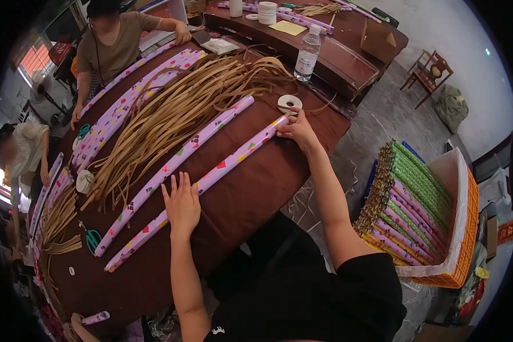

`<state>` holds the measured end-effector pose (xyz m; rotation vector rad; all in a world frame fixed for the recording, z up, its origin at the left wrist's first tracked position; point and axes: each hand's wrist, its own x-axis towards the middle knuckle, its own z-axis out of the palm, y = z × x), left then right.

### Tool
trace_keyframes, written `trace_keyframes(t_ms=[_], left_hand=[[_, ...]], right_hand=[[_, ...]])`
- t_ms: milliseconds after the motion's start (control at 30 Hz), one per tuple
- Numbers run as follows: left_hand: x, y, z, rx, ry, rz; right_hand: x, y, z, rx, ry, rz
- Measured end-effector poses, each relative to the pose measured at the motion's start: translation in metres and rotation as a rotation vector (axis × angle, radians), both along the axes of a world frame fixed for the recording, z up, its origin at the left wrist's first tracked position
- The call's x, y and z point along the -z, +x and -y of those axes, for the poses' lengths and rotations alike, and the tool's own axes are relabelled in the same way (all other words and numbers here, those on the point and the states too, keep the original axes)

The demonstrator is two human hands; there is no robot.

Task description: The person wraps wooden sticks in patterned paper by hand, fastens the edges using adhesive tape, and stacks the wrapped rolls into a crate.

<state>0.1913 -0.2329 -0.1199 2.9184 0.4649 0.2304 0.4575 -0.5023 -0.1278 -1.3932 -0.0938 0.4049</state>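
My left hand (181, 204) lies with spread fingers across a long pink patterned roll (228, 162) on the brown-covered table (239, 199). At the far right end of the same roll, my right hand (295, 130) pinches its tip with bent fingers. A second pink roll (176, 162) lies just beyond, roughly parallel to it. Behind that spreads a big bundle of brown strips (154, 122). A white tape roll (290, 103) sits right by my right fingertips. Teal-handled scissors (93, 240) rest near the left ends of the rolls.
A water bottle (308, 54) stands beyond the tape. More pink rolls (117, 105) lie before a co-worker (111, 45) at the upper left; another person (25, 148) is at the far left. An orange basket (470, 228) of wrapped rolls stands right. Someone's hand (77, 326) shows lower left.
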Motion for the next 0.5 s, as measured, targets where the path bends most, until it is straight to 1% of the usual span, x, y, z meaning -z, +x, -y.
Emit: trace_keyframes(t_ms=[67, 133, 267, 333, 367, 400, 433, 500], left_hand=[[0.001, 0.000, 0.000, -0.001, -0.005, 0.005], [0.001, -0.001, 0.000, 0.002, 0.019, 0.003], [0.000, -0.001, 0.002, 0.001, 0.028, 0.018], [0.000, -0.002, 0.003, 0.001, 0.053, 0.009], [0.000, -0.002, 0.003, -0.001, 0.057, 0.011], [0.000, -0.003, 0.004, 0.002, 0.064, 0.017], [0.000, -0.003, 0.004, 0.006, 0.070, 0.021], [0.000, -0.003, 0.004, 0.007, 0.066, 0.020]], right_hand=[[0.005, 0.001, 0.004, -0.005, 0.040, -0.008], [0.008, 0.002, 0.009, -0.029, 0.179, -0.029], [-0.003, -0.005, 0.006, -0.047, 0.129, -0.068], [-0.013, -0.026, -0.014, 0.049, -0.271, 0.247], [-0.018, -0.030, -0.017, 0.027, -0.387, 0.249], [-0.005, -0.024, -0.019, 0.026, -0.384, 0.249], [0.022, -0.014, -0.020, 0.102, -0.431, 0.489], [0.032, -0.009, -0.016, 0.177, -0.474, 0.728]])
